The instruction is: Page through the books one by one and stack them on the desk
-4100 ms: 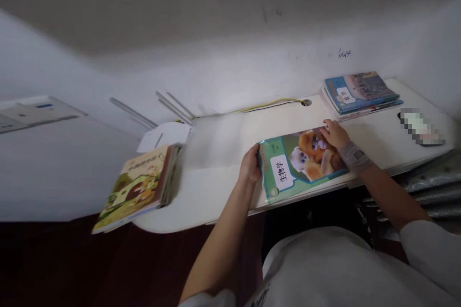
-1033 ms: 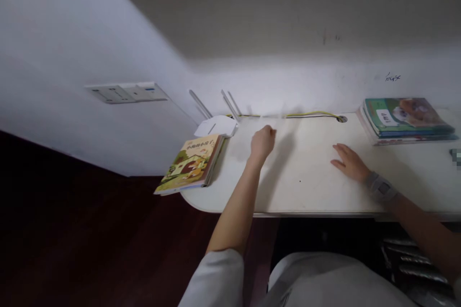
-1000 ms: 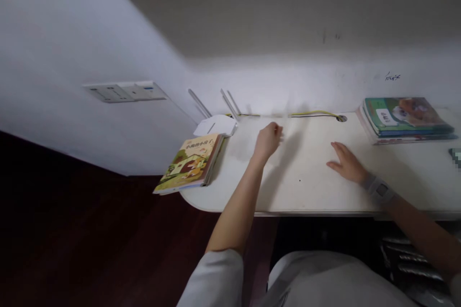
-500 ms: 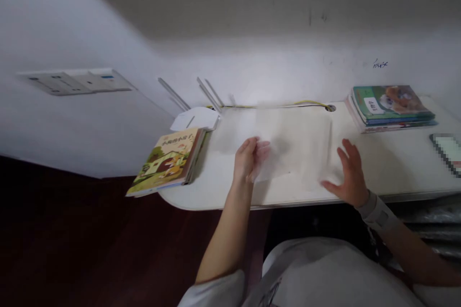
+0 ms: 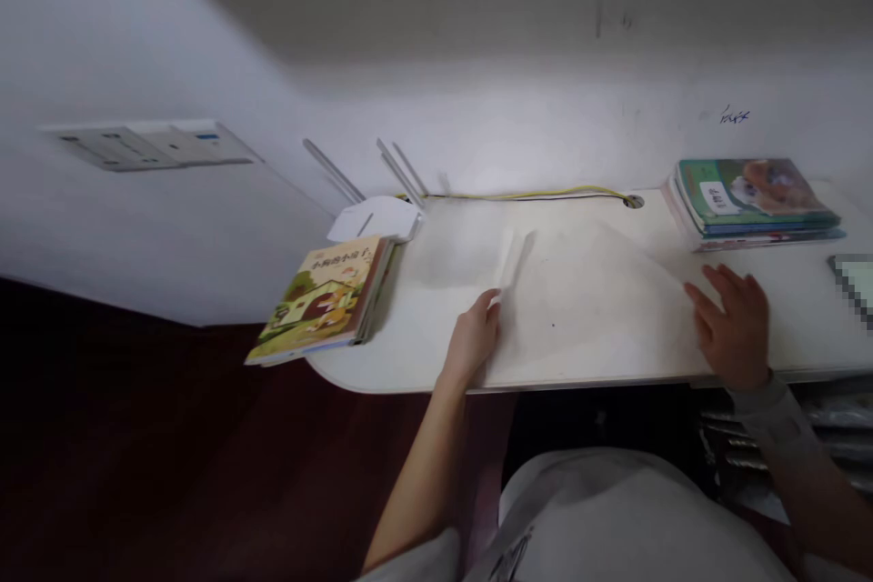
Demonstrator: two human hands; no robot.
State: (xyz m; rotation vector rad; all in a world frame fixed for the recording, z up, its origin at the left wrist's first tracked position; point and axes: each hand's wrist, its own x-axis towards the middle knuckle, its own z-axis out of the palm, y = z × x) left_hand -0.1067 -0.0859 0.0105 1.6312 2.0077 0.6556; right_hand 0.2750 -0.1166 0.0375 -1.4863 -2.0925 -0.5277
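A thin, see-through sheet, which looks like clear plastic, spreads low over the white table between my hands. My left hand is closed on its left side, where a whitish folded edge stands up above my thumb. At the opposite side my right hand has its fingers bent around the sheet's right edge, with a faint slanting line of the film leading to the fingertips. Blur and the film's clearness hide its exact outline.
A stack of picture books overhangs the table's left end, beside a white router with antennas. A yellow cable runs along the wall to a hole. More books and a phone-like device are on the right.
My right hand has moved right, away from my left, and its spread fingers have closed in. The sheet, blurred and raised before, now lies lower and wider. My left hand has dropped slightly.
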